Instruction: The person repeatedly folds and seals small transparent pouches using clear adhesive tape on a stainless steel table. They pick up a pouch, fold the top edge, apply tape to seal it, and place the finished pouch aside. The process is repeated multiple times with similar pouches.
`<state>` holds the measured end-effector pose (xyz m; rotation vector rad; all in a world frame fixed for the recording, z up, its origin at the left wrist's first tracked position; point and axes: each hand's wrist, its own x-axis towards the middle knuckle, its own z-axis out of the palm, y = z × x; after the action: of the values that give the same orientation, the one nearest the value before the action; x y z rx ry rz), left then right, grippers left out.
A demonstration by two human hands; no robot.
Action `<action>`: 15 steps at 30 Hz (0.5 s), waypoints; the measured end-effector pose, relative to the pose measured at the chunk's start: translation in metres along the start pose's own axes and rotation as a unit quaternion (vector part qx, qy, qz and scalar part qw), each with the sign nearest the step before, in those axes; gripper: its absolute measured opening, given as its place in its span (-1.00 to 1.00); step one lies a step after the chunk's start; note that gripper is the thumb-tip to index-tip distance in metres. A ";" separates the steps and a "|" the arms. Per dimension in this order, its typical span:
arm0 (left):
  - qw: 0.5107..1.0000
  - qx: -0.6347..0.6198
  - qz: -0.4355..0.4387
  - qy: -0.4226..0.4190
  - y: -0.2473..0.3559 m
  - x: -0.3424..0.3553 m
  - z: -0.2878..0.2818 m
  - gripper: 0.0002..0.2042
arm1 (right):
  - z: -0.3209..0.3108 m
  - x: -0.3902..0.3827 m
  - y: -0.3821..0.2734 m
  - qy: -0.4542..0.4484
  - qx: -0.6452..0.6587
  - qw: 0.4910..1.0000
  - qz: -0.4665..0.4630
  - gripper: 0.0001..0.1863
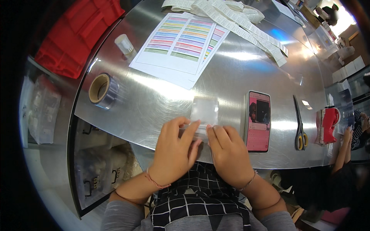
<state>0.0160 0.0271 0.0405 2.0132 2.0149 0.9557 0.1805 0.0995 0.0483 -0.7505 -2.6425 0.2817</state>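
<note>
A small clear plastic bag (pixel 204 109) lies on the metal table (pixel 154 104), close to the front edge. My left hand (pixel 173 144) pinches its near end with bent fingers. From the other side, my right hand (pixel 229 148) presses its fingertips together on the same end. The fingers partly cover the lower part of the bag, and what it may contain is hard to make out. Just right of my right hand lies a phone (pixel 258 121) with a lit, mostly pink screen.
Scissors (pixel 298 127) and a red tape dispenser (pixel 327 125) lie to the right. Wide tape (pixel 103 91), a white-capped container (pixel 124 44) and printed sheets (pixel 169 65) sit left. Label strips (pixel 246 29) cross the back. A red crate (pixel 73 34) stands beyond; another person's arm (pixel 343 150) reaches in.
</note>
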 end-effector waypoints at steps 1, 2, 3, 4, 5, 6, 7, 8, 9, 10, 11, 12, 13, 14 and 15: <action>1.000 -0.008 -0.001 -0.005 0.002 -0.005 0.003 -0.49 | 0.000 -0.001 -0.001 0.010 0.001 1.000 -0.004 -0.54; 1.000 -0.019 -0.008 -0.013 0.004 -0.010 0.006 -0.47 | 0.000 -0.003 -0.003 0.017 0.002 1.000 -0.006 -0.54; 0.999 -0.037 -0.023 -0.008 0.006 -0.013 0.010 -0.45 | 0.001 -0.004 -0.005 0.026 -0.001 1.000 -0.012 -0.54; 1.000 0.001 -0.008 0.007 0.005 -0.016 0.012 -0.44 | 0.003 -0.006 -0.007 0.032 0.007 0.999 -0.011 -0.53; 0.999 0.032 0.004 0.018 0.004 -0.018 0.012 -0.43 | 0.005 -0.007 -0.009 0.039 0.010 0.999 -0.012 -0.53; 0.997 0.062 0.016 0.032 0.004 -0.020 0.013 -0.42 | 0.007 -0.008 -0.012 0.047 0.017 0.999 -0.010 -0.52; 0.998 0.052 -0.003 0.030 0.006 -0.023 0.014 -0.40 | 0.009 -0.008 -0.015 0.049 0.029 0.998 -0.008 -0.52; 0.998 0.040 -0.021 0.032 0.009 -0.024 0.015 -0.39 | 0.012 -0.008 -0.017 0.052 0.043 0.998 -0.003 -0.52; 0.998 0.027 -0.040 0.034 0.010 -0.026 0.015 -0.37 | 0.014 -0.008 -0.020 0.052 0.058 0.997 0.006 -0.51; 0.998 0.030 -0.038 0.030 0.011 -0.027 0.015 -0.36 | 0.016 -0.009 -0.021 0.049 0.063 0.997 0.005 -0.51; 0.999 0.030 -0.037 0.026 0.011 -0.027 0.014 -0.35 | 0.017 -0.010 -0.023 0.043 0.070 0.997 0.009 -0.51; 0.998 0.028 -0.050 0.015 0.011 -0.028 0.014 -0.34 | 0.018 -0.010 -0.024 0.032 0.080 0.996 0.015 -0.51; 0.999 0.015 -0.035 0.022 0.009 -0.027 0.014 -0.34 | 0.019 -0.010 -0.025 0.042 0.086 0.995 0.013 -0.51; 0.999 -0.001 -0.033 0.023 0.005 -0.026 0.016 -0.35 | 0.020 -0.009 -0.025 0.046 0.095 0.994 0.013 -0.51; 0.999 -0.019 -0.039 0.021 0.002 -0.025 0.016 -0.35 | 0.020 -0.009 -0.025 0.045 0.101 0.994 0.015 -0.50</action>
<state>0.0290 0.0085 0.0203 1.8974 2.0640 1.0205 0.1680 0.0720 0.0345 -0.7186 -2.4734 0.5038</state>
